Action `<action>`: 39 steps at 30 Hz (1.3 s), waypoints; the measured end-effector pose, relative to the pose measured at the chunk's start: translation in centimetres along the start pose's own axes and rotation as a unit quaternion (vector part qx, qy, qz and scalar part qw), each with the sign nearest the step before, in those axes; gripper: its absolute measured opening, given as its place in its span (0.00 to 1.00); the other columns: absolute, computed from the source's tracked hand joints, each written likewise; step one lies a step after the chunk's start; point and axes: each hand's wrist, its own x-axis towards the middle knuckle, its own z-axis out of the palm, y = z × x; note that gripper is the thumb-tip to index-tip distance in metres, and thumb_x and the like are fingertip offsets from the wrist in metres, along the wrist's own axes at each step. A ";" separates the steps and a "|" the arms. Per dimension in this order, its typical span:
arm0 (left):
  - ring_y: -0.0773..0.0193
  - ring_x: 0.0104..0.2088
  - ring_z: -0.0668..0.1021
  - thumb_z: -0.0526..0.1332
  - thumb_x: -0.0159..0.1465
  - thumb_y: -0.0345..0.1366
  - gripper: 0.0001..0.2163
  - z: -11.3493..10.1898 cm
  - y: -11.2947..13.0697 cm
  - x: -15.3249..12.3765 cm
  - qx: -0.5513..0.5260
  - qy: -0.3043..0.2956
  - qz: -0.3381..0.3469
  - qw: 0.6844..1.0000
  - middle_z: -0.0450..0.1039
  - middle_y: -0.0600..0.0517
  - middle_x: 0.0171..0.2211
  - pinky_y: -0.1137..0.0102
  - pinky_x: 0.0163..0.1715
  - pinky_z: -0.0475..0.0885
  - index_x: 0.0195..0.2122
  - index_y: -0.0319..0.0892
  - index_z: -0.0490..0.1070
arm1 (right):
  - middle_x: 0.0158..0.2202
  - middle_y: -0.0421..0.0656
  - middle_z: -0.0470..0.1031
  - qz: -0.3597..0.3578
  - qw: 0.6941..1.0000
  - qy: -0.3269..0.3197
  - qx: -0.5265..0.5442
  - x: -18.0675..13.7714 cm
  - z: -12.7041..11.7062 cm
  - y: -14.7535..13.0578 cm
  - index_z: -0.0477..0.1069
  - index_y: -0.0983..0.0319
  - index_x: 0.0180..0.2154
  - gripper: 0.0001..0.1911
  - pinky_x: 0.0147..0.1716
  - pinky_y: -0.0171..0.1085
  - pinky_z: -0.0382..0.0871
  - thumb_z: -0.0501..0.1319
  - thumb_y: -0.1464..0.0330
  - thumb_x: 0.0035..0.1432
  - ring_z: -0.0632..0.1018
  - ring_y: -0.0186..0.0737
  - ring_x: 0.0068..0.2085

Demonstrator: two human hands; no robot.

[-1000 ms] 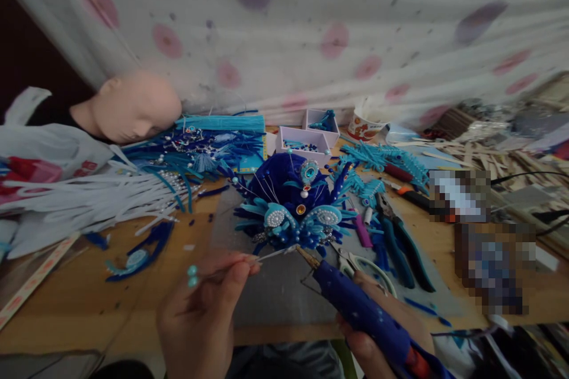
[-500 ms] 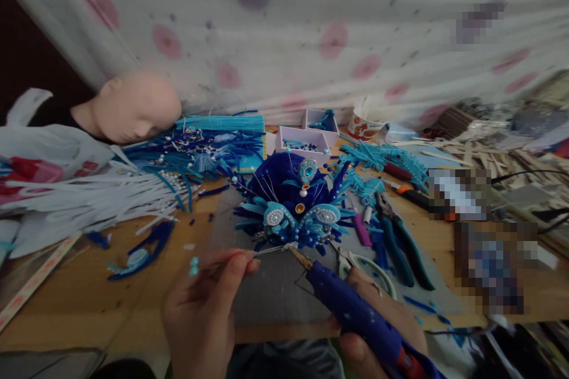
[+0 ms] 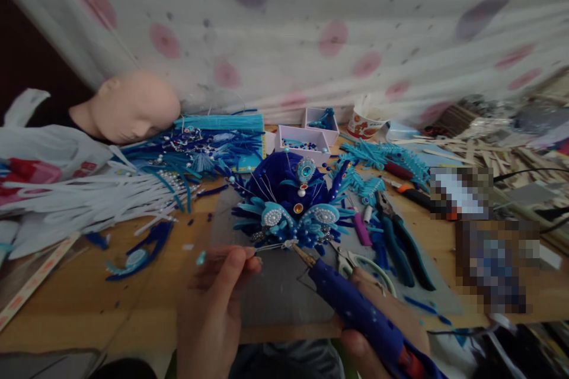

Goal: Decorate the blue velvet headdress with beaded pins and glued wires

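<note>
My left hand [image 3: 217, 296] pinches thin pale wires [image 3: 269, 246] between thumb and fingers. Turquoise beads [image 3: 201, 258] stick out on the far side of that hand. A blue hot glue gun [image 3: 355, 302] is gripped in my right hand [image 3: 391, 314], its metal nozzle [image 3: 304, 256] at the wires' other end. A clear whitish blob [image 3: 290, 244] shows at the tip; whether it is glue I cannot tell. Just beyond both hands stands a blue and turquoise headpiece [image 3: 296, 213] with pearls, an orange stone and a jewelled drop.
White-handled scissors [image 3: 371, 266] lie partly under my right hand. Farther right are green-handled pliers [image 3: 402, 246] and a purple-handled tool [image 3: 362, 230]. Bead boxes [image 3: 302, 145] and a paper cup [image 3: 364, 124] stand behind. A mannequin head [image 3: 136, 106] rests at back left, white strips [image 3: 102, 204] nearer.
My left hand has shifted right, bringing the wires and beads closer to the glue gun's nozzle. The glue gun has stayed almost in place.
</note>
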 end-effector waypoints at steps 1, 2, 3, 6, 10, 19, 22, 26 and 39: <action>0.70 0.19 0.81 0.83 0.36 0.46 0.17 0.0 0.0 0.0 -0.011 0.007 -0.015 1.000 0.80 0.58 0.19 0.83 0.23 0.79 0.20 0.46 0.79 | 0.22 0.39 0.64 0.006 1.000 -0.003 0.002 0.0 -0.1 -0.1 0.68 0.58 0.24 0.28 0.24 0.39 0.57 0.58 0.43 0.63 0.69 0.39 0.23; 0.71 0.19 0.81 0.83 0.35 0.46 0.17 -0.1 -0.1 0.0 -0.020 0.016 -0.028 0.999 0.80 0.58 0.19 0.83 0.24 0.79 0.20 0.46 0.79 | 0.22 0.39 0.64 0.010 1.000 -0.004 0.003 0.0 -0.3 -0.2 0.69 0.58 0.25 0.27 0.24 0.40 0.57 0.58 0.43 0.63 0.69 0.39 0.23; 0.71 0.20 0.81 0.83 0.34 0.45 0.17 -0.1 -0.1 0.1 -0.026 0.022 -0.042 0.999 0.80 0.58 0.19 0.84 0.24 0.79 0.20 0.46 0.79 | 0.23 0.39 0.64 0.012 1.000 -0.004 0.004 0.0 -0.4 -0.3 0.70 0.58 0.26 0.26 0.24 0.40 0.57 0.58 0.44 0.64 0.69 0.39 0.23; 0.71 0.21 0.82 0.83 0.35 0.43 0.17 -0.4 -0.3 0.1 -0.039 0.014 -0.073 0.996 0.81 0.58 0.20 0.84 0.25 0.79 0.21 0.46 0.80 | 0.23 0.39 0.64 0.009 1.000 -0.005 0.009 0.0 -0.6 -0.4 0.71 0.57 0.27 0.25 0.24 0.40 0.57 0.58 0.45 0.65 0.69 0.39 0.23; 0.70 0.21 0.82 0.83 0.36 0.37 0.15 0.1 -0.3 -0.1 -0.073 0.047 -0.101 0.991 0.80 0.58 0.21 0.82 0.24 0.80 0.21 0.44 0.80 | 0.23 0.39 0.63 0.002 1.000 -0.016 -0.002 -0.1 -0.6 0.0 0.68 0.58 0.24 0.29 0.24 0.40 0.58 0.56 0.42 0.64 0.69 0.39 0.24; 0.74 0.21 0.82 0.54 0.69 0.17 0.15 2.2 1.2 -2.1 -0.185 0.074 -0.326 0.924 0.80 0.54 0.22 0.84 0.24 0.79 0.29 0.34 0.75 | 0.24 0.38 0.60 -0.041 0.999 0.015 -0.019 -0.6 0.1 0.7 0.67 0.59 0.24 0.32 0.23 0.38 0.52 0.51 0.40 0.65 0.65 0.38 0.25; 0.71 0.21 0.83 0.51 0.73 0.22 0.16 2.1 1.4 -1.9 -0.240 0.068 -0.416 0.875 0.80 0.50 0.23 0.81 0.24 0.80 0.31 0.31 0.74 | 0.24 0.38 0.59 -0.053 0.998 0.019 -0.018 -0.7 0.3 0.9 0.66 0.59 0.25 0.31 0.24 0.39 0.52 0.51 0.41 0.66 0.64 0.37 0.25; 0.68 0.21 0.83 0.51 0.74 0.24 0.15 1.7 1.2 -1.6 -0.284 0.069 -0.458 0.840 0.79 0.49 0.23 0.80 0.23 0.80 0.32 0.30 0.73 | 0.25 0.39 0.60 -0.073 0.997 0.010 -0.014 -0.6 0.2 0.8 0.66 0.59 0.26 0.29 0.24 0.38 0.52 0.51 0.44 0.68 0.65 0.38 0.25; 0.70 0.23 0.84 0.49 0.76 0.31 0.18 0.8 0.7 -1.9 -0.353 0.003 -0.529 0.772 0.80 0.49 0.24 0.82 0.26 0.80 0.34 0.32 0.75 | 0.22 0.38 0.60 -0.096 0.995 0.003 -0.032 0.0 0.2 0.2 0.64 0.58 0.25 0.30 0.19 0.38 0.53 0.50 0.43 0.68 0.67 0.37 0.22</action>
